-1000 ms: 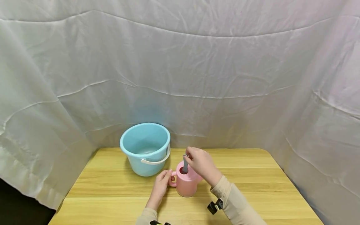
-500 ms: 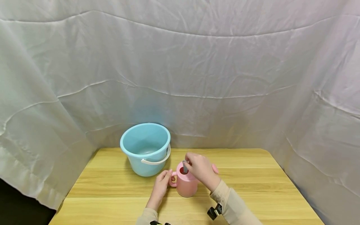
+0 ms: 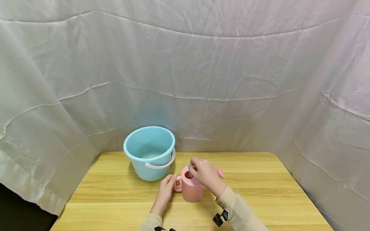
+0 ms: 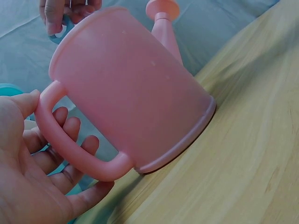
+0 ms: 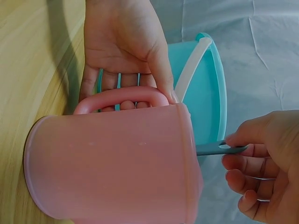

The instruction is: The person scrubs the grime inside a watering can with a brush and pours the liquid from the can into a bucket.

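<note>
A pink watering can (image 3: pixel 192 191) stands upright on the wooden table. My left hand (image 3: pixel 165 192) holds its loop handle (image 4: pixel 81 158), with the thumb at the top and the fingers passing through the loop. Above the can's round top opening, my right hand (image 3: pixel 206 174) pinches a slim grey-blue handle (image 5: pixel 210 149) with a hole in its end, between thumb and forefinger. The handle's lower part goes down into the can, so whatever is at its other end is hidden. Pointing away to the right is the can's spout, tipped by a round pink rose (image 3: pixel 221 173).
A light blue bucket (image 3: pixel 150 171) with a white carrying handle (image 3: pixel 162 166) stands behind and left of the can. The wooden table (image 3: pixel 260 192) is bordered at the back and sides by a hanging grey-white curtain (image 3: pixel 202 70).
My right hand has come down and slightly right, sinking the grey-blue handle deeper into the can. The spout's rose has come into view beside it. My left hand stays on the can's handle.
</note>
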